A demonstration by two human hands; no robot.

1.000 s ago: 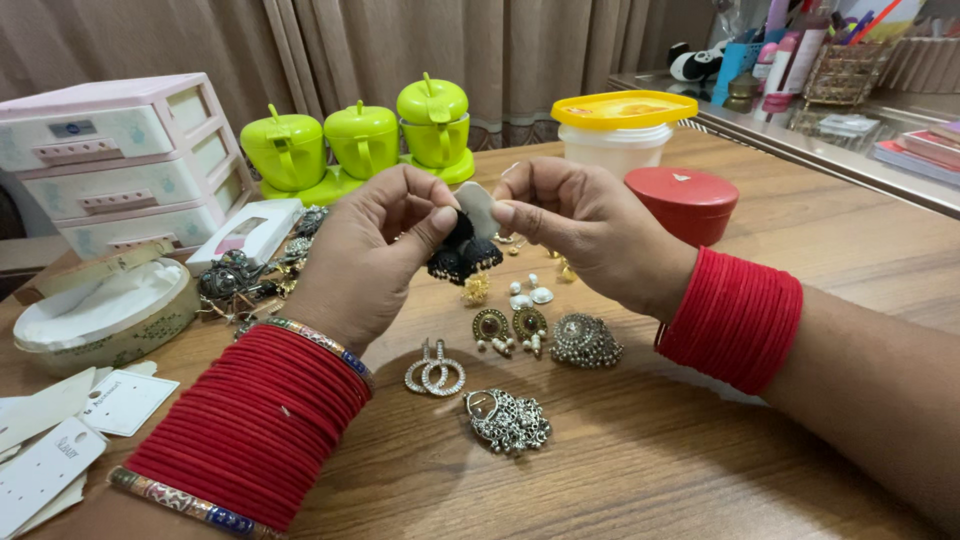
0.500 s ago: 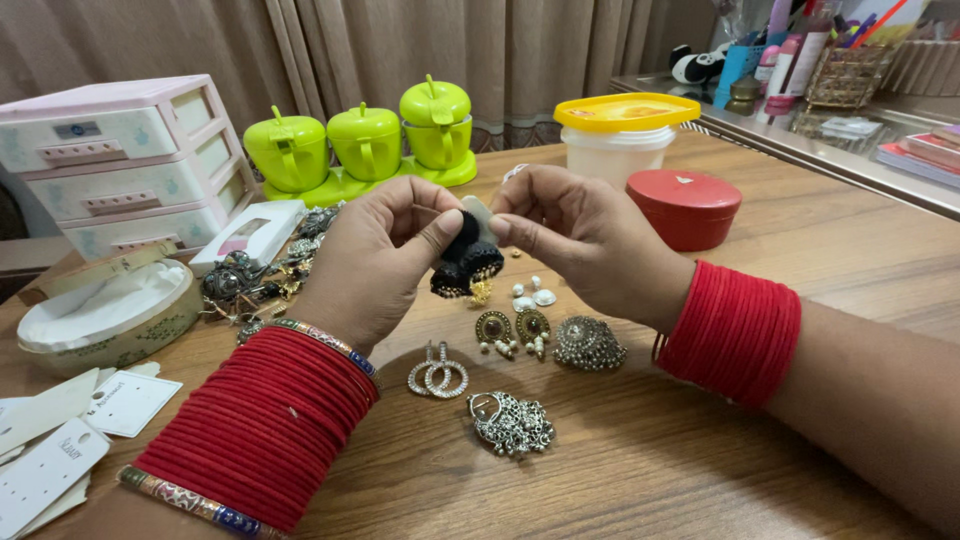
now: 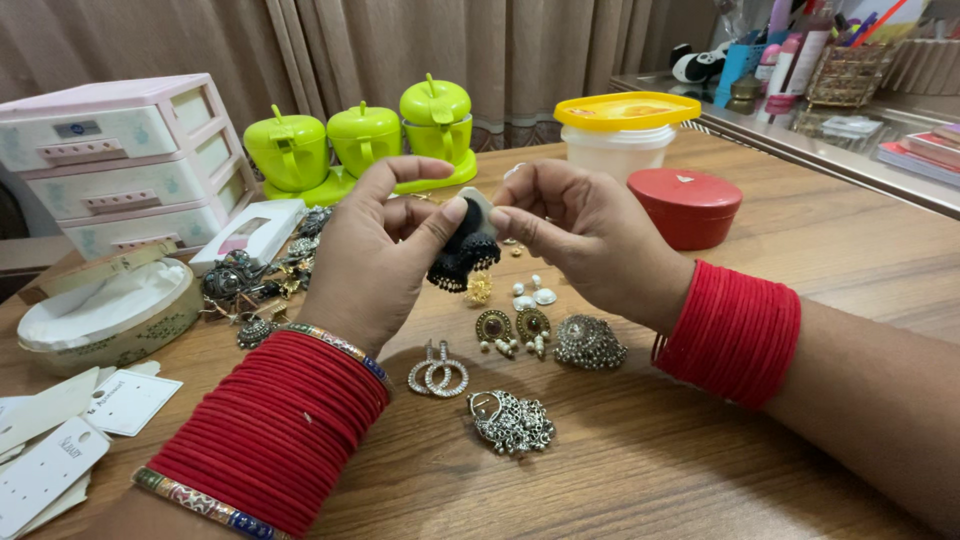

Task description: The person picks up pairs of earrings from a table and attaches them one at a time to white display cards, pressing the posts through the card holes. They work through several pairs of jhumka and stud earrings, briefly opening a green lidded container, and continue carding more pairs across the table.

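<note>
Single head camera looks down, close, over the wooden table [image 3: 800, 260].

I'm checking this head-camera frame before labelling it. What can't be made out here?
- Black earrings: head view, upper part hidden by the fingertips of left hand and right hand.
- White cards: cut off by the left edge.
- Jewellery heap: single pieces too small and tangled to tell.

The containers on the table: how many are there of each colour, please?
Green apple-shaped pots: 3
Red round box: 1
Clear tub with yellow lid: 1
Pale round tin: 1
Total: 6
</note>
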